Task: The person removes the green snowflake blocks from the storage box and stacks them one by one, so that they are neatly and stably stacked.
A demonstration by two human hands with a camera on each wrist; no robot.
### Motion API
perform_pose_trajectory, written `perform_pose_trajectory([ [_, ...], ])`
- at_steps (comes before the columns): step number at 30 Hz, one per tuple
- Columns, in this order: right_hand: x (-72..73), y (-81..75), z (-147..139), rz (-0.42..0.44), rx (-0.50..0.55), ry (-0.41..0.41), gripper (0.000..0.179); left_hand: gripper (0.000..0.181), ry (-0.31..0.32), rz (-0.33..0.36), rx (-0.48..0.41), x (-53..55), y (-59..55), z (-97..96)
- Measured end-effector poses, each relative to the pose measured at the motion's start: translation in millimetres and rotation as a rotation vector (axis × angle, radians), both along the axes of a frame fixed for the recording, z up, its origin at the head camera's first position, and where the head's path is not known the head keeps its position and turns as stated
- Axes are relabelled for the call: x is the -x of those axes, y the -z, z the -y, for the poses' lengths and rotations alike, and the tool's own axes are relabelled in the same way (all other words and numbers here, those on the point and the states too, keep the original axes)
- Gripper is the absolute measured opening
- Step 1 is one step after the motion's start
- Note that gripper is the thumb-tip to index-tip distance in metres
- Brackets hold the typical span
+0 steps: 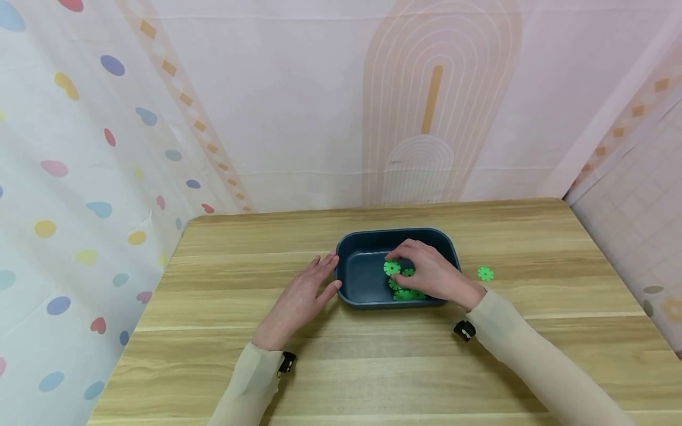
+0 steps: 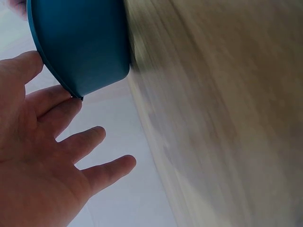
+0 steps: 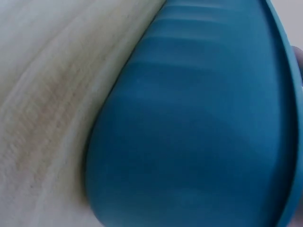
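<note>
A dark blue oblong tub [image 1: 359,278] with rounded corners stands on the table. My right hand [image 1: 434,272] reaches over its right side and pinches a bright green notched plastic disc [image 1: 392,268] between thumb and forefinger. Several more green discs [image 1: 409,294] lie in the tub below that hand, partly hidden by it. At the tub's left end, the fingertips of my left hand [image 1: 298,299] touch the rim, fingers spread and fairly straight. The left wrist view shows this contact at the tub's rim [image 2: 57,78]. In the right wrist view the tub's outer wall [image 3: 189,118] hides most of the hand.
One loose green disc [image 1: 485,273] lies on the wooden table [image 1: 362,367] to the right of the tub. A patterned cloth [image 1: 298,106] hangs behind the table's far edge, and a dotted one [image 1: 80,236] hangs on the left. Each wrist wears a small black device [image 1: 465,331].
</note>
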State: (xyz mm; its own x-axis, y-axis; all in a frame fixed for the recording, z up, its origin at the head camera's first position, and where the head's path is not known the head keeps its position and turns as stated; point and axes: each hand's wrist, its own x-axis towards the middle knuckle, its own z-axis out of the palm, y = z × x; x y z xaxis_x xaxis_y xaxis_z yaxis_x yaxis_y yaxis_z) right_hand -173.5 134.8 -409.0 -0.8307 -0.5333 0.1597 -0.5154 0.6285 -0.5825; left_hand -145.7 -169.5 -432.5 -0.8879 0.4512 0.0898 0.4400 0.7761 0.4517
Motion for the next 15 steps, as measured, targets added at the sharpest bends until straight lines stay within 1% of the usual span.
perform_pose_trajectory([
  [8, -8.6, -1.8, -8.2, -0.051, 0.052, 0.005, 0.031, 0.058, 0.009, -0.005, -0.004, 1.0, -0.2, 0.4],
  [11, -11.5, -3.7, -12.1, -0.055, 0.063, 0.013, 0.031, 0.058, 0.010, -0.002, -0.003, 0.9, -0.9, 0.5],
  [15, -14.7, -5.5, -17.7, -0.037, 0.061, 0.040, 0.031, 0.058, 0.009, -0.003, -0.002, 1.1, -0.3, 0.6],
])
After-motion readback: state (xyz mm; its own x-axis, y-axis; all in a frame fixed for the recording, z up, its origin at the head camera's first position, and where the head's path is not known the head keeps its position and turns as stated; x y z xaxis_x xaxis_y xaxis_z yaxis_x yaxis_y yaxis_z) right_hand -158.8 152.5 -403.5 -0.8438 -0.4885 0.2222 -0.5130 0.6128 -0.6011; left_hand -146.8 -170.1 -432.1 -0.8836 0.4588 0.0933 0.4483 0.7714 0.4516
